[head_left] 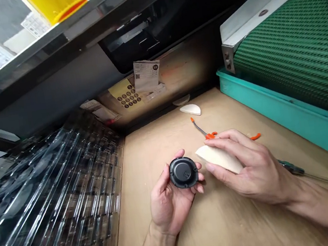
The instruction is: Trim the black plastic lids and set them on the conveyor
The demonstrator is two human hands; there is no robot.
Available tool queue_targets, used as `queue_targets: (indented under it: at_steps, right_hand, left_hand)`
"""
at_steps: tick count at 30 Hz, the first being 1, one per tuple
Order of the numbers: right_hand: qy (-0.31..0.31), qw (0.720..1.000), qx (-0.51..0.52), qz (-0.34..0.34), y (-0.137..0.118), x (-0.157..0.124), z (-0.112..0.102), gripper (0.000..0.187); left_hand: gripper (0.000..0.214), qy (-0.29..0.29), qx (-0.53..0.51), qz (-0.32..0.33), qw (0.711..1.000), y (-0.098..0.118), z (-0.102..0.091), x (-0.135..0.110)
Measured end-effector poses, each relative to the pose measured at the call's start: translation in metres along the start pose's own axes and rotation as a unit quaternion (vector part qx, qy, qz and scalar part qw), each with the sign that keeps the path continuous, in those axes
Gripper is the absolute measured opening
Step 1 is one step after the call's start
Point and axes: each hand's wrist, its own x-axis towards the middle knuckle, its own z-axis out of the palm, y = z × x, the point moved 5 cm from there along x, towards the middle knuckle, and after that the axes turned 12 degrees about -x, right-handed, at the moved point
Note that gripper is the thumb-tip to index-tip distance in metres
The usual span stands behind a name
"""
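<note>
the round housing [184, 172] is black, the crescent pad [218, 159] cream, the tray [283, 113] teal.

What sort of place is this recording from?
Probably a factory assembly station: a green ribbed conveyor belt, stacked clear plastic trays and a cardboard-covered workbench.

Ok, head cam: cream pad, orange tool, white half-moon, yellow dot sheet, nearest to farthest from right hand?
1. Cream pad, in right hand
2. Orange tool, just ahead
3. White half-moon, far edge
4. Yellow dot sheet, back wall
</note>
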Motion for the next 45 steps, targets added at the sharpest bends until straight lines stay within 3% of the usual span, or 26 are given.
queue_targets:
  at_steps: [8,31,37,42,45]
  right_hand:
    - [-0.044,0.999,0.016,-0.009,-0.003,-0.007,0.006,0.035]
    - [-0.069,0.997,-0.001,-0.027,-0.008,-0.005,0.007,0.035]
    - [-0.088,0.996,-0.011,-0.031,-0.013,-0.009,0.011,0.035]
    - [-0.106,0.99,0.008,-0.088,-0.02,-0.011,0.011,0.035]
    - [-0.112,0.991,-0.019,-0.071,-0.014,-0.01,0.012,0.033]
  left_hand:
    - [0.045,0.004,-0.007,0.004,1.0,-0.004,-0.002,0.001]
    - [0.04,0.031,0.057,-0.018,0.998,-0.018,-0.01,0.0]
    - [0.036,0.049,0.079,0.013,0.996,-0.019,-0.014,-0.001]
    - [0.037,0.076,0.06,0.018,0.995,-0.016,-0.017,0.0]
    - [0.038,0.092,0.06,0.024,0.994,-0.014,-0.017,0.0]
